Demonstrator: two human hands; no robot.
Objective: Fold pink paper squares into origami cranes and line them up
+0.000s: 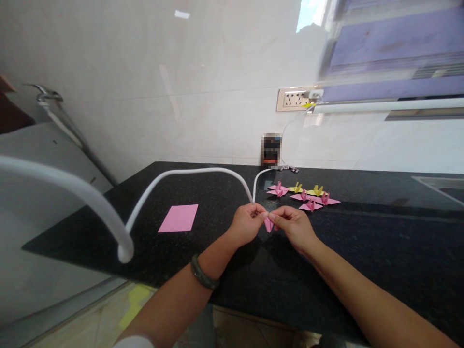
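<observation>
My left hand (247,223) and my right hand (294,225) meet above a black stone counter (380,251). Both pinch one small folded piece of pink paper (268,224) between fingertips. The left wrist wears a dark bracelet (203,274). A flat pink square sheet (179,218) lies on the counter to the left of my hands. Just beyond my hands sits a group of several folded paper cranes (306,195), pink and yellow.
A white cable (188,172) arcs across the counter from the near left toward a small dark device (271,150) at the wall. A wall socket plate (295,99) with a plug is above it. A sink edge (440,184) shows far right.
</observation>
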